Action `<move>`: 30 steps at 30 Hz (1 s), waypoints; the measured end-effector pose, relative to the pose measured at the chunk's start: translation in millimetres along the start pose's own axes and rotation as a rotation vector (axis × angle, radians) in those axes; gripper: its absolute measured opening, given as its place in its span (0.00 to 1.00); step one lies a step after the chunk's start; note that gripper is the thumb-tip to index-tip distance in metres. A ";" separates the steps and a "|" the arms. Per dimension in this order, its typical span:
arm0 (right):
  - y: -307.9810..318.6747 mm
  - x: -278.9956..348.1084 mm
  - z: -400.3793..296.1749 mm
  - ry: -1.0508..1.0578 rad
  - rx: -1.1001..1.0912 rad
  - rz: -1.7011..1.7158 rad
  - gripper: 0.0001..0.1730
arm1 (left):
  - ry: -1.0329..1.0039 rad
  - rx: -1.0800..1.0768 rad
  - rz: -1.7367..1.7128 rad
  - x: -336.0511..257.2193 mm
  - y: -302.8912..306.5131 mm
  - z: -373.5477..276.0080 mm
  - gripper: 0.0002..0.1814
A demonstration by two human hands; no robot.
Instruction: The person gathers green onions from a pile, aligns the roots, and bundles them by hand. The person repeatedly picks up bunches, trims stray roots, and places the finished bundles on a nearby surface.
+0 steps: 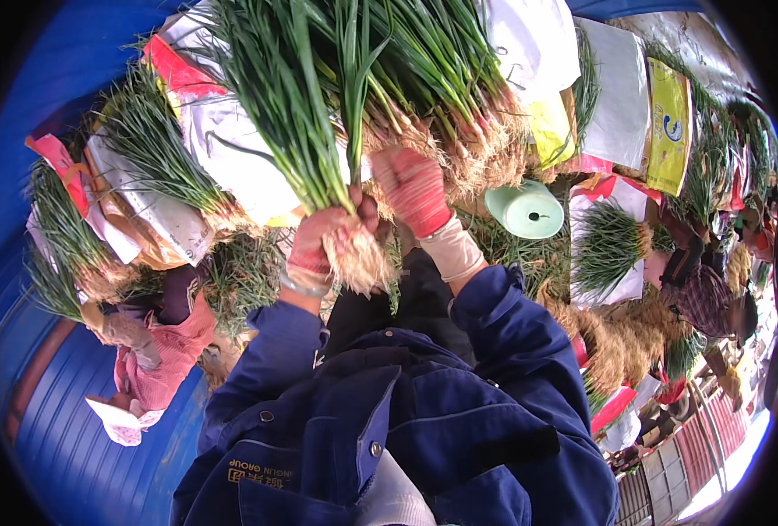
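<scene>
My left hand (315,244), in a red-and-white work glove, is closed around the lower stems of a bunch of green onions (297,144). Their pale, stringy roots (361,260) stick out below the fist, and the long leaves point away from me. Close by on the right is my right hand (412,187), in a similar glove with curled fingers. It is motion-blurred beside a separate upright stalk (355,125); whether it grips that stalk is not clear. Just beyond, a pile of green onions (438,79) lies with its roots towards me, among white sacks (238,144).
A pale green, spool-shaped plastic object (527,209) sits right of my hands, over loose leaves (244,276). A co-worker in a pink top (165,355) handles onions at left. More people (704,296) and root heaps (625,342) are at right. A blue corrugated wall (80,407) stands left.
</scene>
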State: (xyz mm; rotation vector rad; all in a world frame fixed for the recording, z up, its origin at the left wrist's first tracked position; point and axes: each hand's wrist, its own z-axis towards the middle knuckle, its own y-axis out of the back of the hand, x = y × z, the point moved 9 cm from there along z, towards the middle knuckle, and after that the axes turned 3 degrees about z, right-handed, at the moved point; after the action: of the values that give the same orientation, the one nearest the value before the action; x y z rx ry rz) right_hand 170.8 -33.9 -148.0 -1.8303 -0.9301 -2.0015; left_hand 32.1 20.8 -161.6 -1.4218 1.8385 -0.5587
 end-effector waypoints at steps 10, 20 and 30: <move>104.0 -67.2 2.9 -0.137 -0.184 -0.659 0.18 | 0.010 0.079 0.035 -1.4 -14.6 3.0 0.26; 107.4 -72.5 20.3 -0.336 -0.182 0.465 0.10 | 0.049 0.135 -0.044 15.8 -0.8 10.5 0.25; 1.0 30.4 -45.1 0.129 0.104 -0.396 0.12 | 0.095 0.149 -0.089 19.5 29.0 23.7 0.27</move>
State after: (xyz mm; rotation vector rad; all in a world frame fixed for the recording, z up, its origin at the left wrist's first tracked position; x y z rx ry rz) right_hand 131.0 -55.9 -118.2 -1.5322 -1.4161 -2.2113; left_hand 29.5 13.0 -203.0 -1.4022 1.7736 -0.8039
